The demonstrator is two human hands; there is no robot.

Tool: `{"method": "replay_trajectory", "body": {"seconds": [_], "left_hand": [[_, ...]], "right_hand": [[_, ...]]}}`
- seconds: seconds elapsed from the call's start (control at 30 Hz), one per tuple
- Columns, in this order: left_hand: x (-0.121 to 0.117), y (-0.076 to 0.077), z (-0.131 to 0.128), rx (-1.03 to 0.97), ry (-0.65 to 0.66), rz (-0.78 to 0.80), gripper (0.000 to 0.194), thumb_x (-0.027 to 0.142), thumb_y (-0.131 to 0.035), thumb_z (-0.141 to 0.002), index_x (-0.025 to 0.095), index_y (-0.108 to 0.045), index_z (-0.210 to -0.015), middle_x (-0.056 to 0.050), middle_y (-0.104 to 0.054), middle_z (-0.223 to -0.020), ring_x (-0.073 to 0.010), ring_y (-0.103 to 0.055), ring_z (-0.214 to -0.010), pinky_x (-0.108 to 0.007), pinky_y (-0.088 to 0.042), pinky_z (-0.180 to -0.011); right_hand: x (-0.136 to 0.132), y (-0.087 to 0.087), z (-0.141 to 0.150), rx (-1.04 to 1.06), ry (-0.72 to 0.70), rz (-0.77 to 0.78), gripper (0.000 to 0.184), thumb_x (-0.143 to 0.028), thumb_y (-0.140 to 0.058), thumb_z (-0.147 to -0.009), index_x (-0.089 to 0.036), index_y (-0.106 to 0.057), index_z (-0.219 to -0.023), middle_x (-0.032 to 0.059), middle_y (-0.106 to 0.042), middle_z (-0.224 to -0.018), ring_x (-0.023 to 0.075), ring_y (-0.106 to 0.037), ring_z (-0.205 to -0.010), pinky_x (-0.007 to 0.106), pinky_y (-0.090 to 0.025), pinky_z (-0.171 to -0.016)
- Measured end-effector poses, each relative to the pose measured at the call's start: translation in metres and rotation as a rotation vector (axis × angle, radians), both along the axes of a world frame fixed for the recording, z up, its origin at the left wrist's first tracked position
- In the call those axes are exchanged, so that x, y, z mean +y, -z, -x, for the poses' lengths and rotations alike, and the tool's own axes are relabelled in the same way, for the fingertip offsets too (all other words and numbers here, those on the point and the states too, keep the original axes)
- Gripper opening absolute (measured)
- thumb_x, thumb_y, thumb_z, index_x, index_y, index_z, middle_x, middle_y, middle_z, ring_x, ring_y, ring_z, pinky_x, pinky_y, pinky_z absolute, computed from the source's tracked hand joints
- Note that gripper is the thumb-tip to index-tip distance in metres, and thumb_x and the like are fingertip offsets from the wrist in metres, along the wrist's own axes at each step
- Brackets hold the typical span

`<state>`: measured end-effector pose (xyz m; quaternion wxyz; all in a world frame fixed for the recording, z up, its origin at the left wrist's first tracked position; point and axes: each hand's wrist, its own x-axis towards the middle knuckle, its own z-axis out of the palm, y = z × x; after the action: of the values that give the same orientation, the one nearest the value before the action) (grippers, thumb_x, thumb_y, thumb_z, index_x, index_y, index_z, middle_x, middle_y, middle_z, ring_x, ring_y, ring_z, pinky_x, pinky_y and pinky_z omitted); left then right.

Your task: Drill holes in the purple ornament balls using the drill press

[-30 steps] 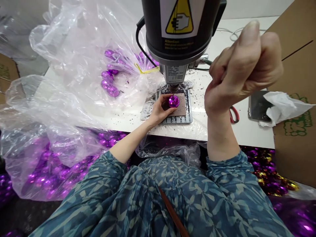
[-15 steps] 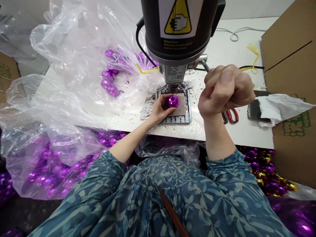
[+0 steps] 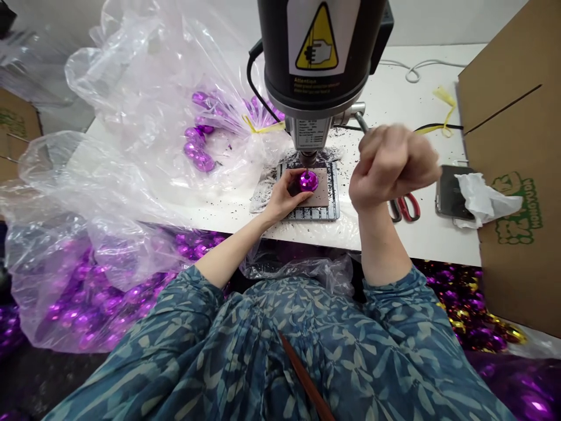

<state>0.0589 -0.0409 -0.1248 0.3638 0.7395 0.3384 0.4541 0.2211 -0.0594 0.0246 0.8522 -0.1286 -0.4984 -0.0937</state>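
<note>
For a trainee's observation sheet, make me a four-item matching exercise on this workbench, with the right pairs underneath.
Things
1. Left hand
2. Right hand
3. Phone
4. Red-handled tool

Places or states
A. Partly covered by white tissue
B. Holding a shiny purple ball beneath the drill head
C. Lying on the table between the right forearm and the phone
D. Raised and closed around the lever

Pairs: 1-B, 2-D, 3-A, 4-C
</note>
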Motion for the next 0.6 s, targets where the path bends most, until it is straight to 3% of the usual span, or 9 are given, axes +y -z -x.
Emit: {"method": "replay_trajectory", "body": {"seconds": [0.13,0.23,0.33,0.4,0.5,0.6], "left_hand": [[-0.006,-0.007,0.001,0.044,-0.138,-0.038,0.059,0.052,-0.084,-0.083,0.021,-0.057,-0.125,-0.011,-0.071,-0.120,-0.0237,-0.071,-0.111,-0.040,-0.058,-0.098],[-0.030,-0.011,0.009,0.096,-0.242,-0.164,0.050,0.049,-0.079,-0.088,0.021,-0.059,-0.125,-0.009,-0.070,-0.115,-0.0219,-0.070,-0.105,-0.040,-0.060,-0.092],[-0.070,-0.006,0.027,0.180,-0.055,-0.469,0.046,0.047,-0.074,-0.094,0.026,-0.059,-0.132,-0.008,-0.070,-0.118,-0.0214,-0.071,-0.105,-0.040,-0.062,-0.090],[-0.102,0.002,0.041,0.302,0.136,-0.676,0.047,0.047,-0.074,-0.094,0.028,-0.060,-0.135,-0.010,-0.069,-0.125,-0.0213,-0.072,-0.103,-0.037,-0.063,-0.086],[-0.139,0.014,0.061,0.611,0.282,-0.789,0.044,0.041,-0.075,-0.094,0.027,-0.064,-0.134,-0.017,-0.069,-0.130,-0.0244,-0.073,-0.100,-0.037,-0.062,-0.083],[-0.144,0.018,0.075,0.673,0.310,-0.789,0.044,0.042,-0.072,-0.095,0.020,-0.065,-0.133,-0.021,-0.069,-0.133,-0.0295,-0.071,-0.112,-0.042,-0.062,-0.093]], "right_hand": [[-0.002,-0.052,0.004,0.049,-0.118,0.217,0.043,-0.006,-0.050,-0.094,-0.020,-0.026,-0.062,-0.0076,-0.026,-0.047,0.0004,-0.028,-0.040,0.023,-0.020,-0.053],[0.005,-0.073,0.002,0.083,-0.230,0.306,0.043,-0.004,-0.051,-0.093,-0.025,-0.028,-0.062,-0.0084,-0.027,-0.045,0.0022,-0.026,-0.039,0.023,-0.020,-0.055],[0.015,-0.072,-0.002,0.117,-0.229,0.308,0.042,-0.041,-0.068,-0.082,-0.023,-0.035,-0.063,-0.0087,-0.031,-0.045,0.0022,-0.027,-0.038,0.023,-0.024,-0.054],[0.020,-0.067,-0.004,0.111,-0.168,0.294,0.047,-0.062,-0.063,-0.069,-0.021,-0.041,-0.063,-0.0091,-0.032,-0.044,0.0014,-0.029,-0.037,0.024,-0.028,-0.054],[0.022,-0.062,-0.005,0.095,-0.123,0.298,0.048,-0.063,-0.060,-0.071,-0.019,-0.047,-0.059,-0.0076,-0.030,-0.044,0.0018,-0.031,-0.037,0.025,-0.025,-0.052],[0.016,-0.061,-0.004,0.146,-0.141,0.348,0.043,-0.048,-0.064,-0.081,-0.019,-0.045,-0.056,-0.0047,-0.030,-0.046,0.0055,-0.033,-0.040,0.028,-0.018,-0.053]]}}
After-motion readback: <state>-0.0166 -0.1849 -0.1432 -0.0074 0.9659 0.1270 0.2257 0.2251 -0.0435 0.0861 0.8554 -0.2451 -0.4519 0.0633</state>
